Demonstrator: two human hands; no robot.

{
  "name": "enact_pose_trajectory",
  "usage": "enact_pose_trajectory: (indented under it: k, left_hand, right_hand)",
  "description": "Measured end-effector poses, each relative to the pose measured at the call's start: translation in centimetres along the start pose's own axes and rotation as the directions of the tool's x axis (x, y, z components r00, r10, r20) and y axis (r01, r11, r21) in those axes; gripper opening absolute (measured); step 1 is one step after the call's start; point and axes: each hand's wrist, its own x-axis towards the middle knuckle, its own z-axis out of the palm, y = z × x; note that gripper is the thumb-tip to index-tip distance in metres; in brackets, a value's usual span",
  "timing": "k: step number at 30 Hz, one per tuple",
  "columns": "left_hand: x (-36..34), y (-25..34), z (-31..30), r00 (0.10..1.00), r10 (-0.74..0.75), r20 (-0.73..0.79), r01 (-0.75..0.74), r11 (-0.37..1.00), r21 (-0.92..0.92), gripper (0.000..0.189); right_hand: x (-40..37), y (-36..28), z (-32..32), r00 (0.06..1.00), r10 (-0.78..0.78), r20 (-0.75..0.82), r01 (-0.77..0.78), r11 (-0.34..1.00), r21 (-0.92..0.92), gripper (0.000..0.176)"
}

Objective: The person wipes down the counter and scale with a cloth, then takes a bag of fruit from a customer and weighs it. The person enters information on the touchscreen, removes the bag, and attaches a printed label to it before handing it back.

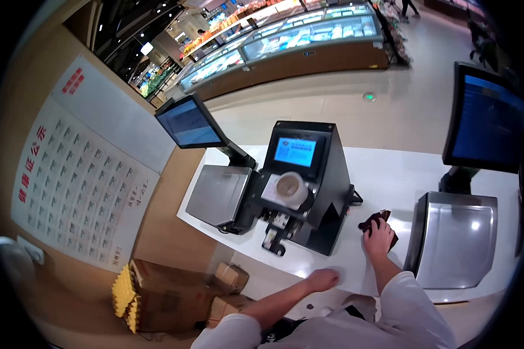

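Note:
My right hand (379,237) presses down on a crumpled dark reddish-brown cloth (394,239) on the white counter, its fingers curled over it. The cloth's folds stick out beyond the fingertips. My left hand (323,280) hovers at the counter's near edge with the fingers curled in, and nothing shows in it. Between the hands and the left scale stands a black machine (337,174) with a lit blue screen and a round whitish part on its front. To the right of my right hand is a scale with a steel plate (457,241).
A second scale (218,195) with a tilted display (191,122) stands at left. A dark monitor (486,119) rises over the right scale. Cardboard boxes (172,296) and yellow egg trays (124,294) sit low at left, below a wall poster (81,174). Beyond the counter are chilled display cases (297,64).

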Motion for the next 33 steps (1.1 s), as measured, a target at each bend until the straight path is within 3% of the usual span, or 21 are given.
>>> enact_pose_trajectory:
  k: [2, 4, 5, 8, 9, 10, 17, 21, 28, 33]
  left_hand:
    - [5.7, 3.4, -0.6, 0.999, -0.034, -0.005, 0.034, 0.999, 0.037, 0.023]
    - [9.1, 6.3, -3.1, 0.975, 0.069, -0.21, -0.029, 0.982, 0.189, 0.026]
    - [10.4, 6.4, -3.1, 0.984, 0.055, -0.167, -0.016, 0.975, 0.223, 0.037]
    - [11.0, 3.3, -0.2, 0.936, 0.187, -0.3, -0.106, 0.958, 0.266, 0.051]
    - [10.6, 3.3, -0.8, 0.973, 0.13, -0.192, -0.095, 0.978, 0.184, 0.063]
    - [11.0, 3.5, -1.3, 0.982, 0.119, -0.15, -0.091, 0.98, 0.177, 0.063]
    - [11.3, 4.3, -3.0, 0.999, 0.002, 0.032, -0.005, 0.995, 0.102, 0.067]
    - [11.1, 3.4, -1.6, 0.997, 0.06, -0.049, -0.055, 0.994, 0.097, 0.065]
    - [11.3, 2.2, -0.3, 0.989, 0.107, -0.097, -0.094, 0.987, 0.131, 0.065]
    - [11.1, 1.6, 1.5, 0.955, 0.169, -0.242, -0.141, 0.982, 0.127, 0.069]
  right_hand:
    - [1.3, 0.1, -0.4, 0.998, -0.026, 0.05, 0.024, 0.999, 0.032, 0.044]
    - [1.5, 0.7, 0.1, 0.995, -0.095, 0.034, 0.094, 0.995, 0.038, 0.044]
    - [1.7, 1.3, 0.8, 0.991, -0.126, 0.045, 0.124, 0.991, 0.051, 0.043]
    - [4.0, 1.7, 0.7, 0.976, -0.204, 0.082, 0.197, 0.977, 0.079, 0.041]
    - [4.9, 1.7, 1.1, 0.973, -0.222, 0.064, 0.217, 0.973, 0.077, 0.04]
    - [5.8, 1.6, 0.8, 0.973, -0.219, 0.074, 0.212, 0.973, 0.093, 0.04]
    - [11.2, 1.0, 3.1, 0.992, -0.114, 0.05, 0.11, 0.991, 0.08, 0.043]
    - [15.7, 0.0, 3.4, 0.999, 0.033, 0.015, -0.034, 0.997, 0.062, 0.038]
    - [23.3, 0.6, 6.2, 0.972, 0.1, -0.212, -0.104, 0.994, -0.011, 0.034]
    - [29.3, 1.8, 8.4, 0.933, 0.213, -0.291, -0.252, 0.962, -0.101, 0.03]
